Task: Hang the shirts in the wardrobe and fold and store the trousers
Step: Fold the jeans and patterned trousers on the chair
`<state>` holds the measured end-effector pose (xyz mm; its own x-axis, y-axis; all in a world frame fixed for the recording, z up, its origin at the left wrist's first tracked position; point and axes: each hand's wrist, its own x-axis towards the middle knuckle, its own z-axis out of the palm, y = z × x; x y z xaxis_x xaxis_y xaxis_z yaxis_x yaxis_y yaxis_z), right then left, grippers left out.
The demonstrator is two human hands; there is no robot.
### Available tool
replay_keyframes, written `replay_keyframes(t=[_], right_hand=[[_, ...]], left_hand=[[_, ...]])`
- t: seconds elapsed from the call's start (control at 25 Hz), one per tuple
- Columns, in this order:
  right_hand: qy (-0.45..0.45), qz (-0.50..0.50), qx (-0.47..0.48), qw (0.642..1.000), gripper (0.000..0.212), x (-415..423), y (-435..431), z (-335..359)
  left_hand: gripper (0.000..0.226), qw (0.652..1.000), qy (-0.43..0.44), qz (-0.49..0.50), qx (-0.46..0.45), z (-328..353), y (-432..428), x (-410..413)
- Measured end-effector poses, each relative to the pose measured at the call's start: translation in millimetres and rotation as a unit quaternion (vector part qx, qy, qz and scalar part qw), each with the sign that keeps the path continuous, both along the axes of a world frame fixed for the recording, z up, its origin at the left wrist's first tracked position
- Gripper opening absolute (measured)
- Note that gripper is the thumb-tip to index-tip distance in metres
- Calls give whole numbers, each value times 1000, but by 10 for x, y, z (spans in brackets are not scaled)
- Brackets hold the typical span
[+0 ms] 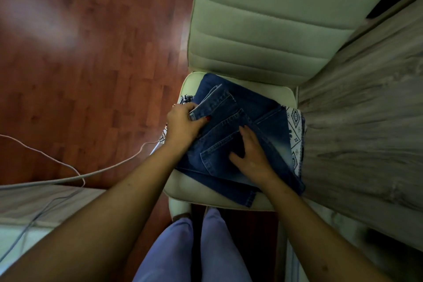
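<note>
The blue denim trousers (231,130) lay partly folded on the seat of a pale upholstered chair (258,30), on top of a white patterned cloth (295,130) whose edges showed at both sides of the seat. A back pocket faced up and one hem end overhung the front of the seat.

The left hand (183,123) was closed on a folded band of denim at the left edge, thumb on top and fingers beneath. The right hand (254,158) lay flat, fingers spread, pressing the middle of the bundle near the pocket.

Handling, as judged: denim of this kind would be moderately heavy and fairly stiff for cloth. It would hold a crease under palm pressure but spring open if released too soon. It would not be slippery or fragile. The thick seams and waistband would give the firmest hold; the thinner leg panels would sag if lifted alone. The bundle would be best lifted with both hands under the folded edges.

Whether the band in the left hand was waistband or leg hem could not be settled from this angle.

A grey cable (68,167) trailed across the wooden floor (91,41).
</note>
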<state>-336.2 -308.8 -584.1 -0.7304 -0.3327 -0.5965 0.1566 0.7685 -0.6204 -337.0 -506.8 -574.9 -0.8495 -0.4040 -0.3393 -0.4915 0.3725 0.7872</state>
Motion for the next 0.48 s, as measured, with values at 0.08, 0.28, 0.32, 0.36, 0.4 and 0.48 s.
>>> replay_keyframes(t=[0.08, 0.28, 0.32, 0.36, 0.4, 0.48], right_hand=[[8, 46, -17, 999, 107, 176, -85, 89], [129, -210, -110, 963, 105, 526, -366, 402], [154, -296, -134, 933, 87, 565, -337, 478], [183, -369, -152, 898, 67, 585, -271, 594], [207, -428, -150, 867, 50, 581, -174, 724], [222, -535, -168, 798, 20, 521, 71, 934]], left_hand=[[38, 970, -46, 52, 233, 273, 55, -72], [43, 908, -167, -111, 368, 1042, 544, -143], [40, 905, -160, -151, 365, 1195, 668, -121], [37, 896, -151, -189, 372, 1329, 765, -107], [31, 883, -138, -221, 390, 1417, 809, -115], [23, 851, -93, -227, 464, 1517, 773, -168]])
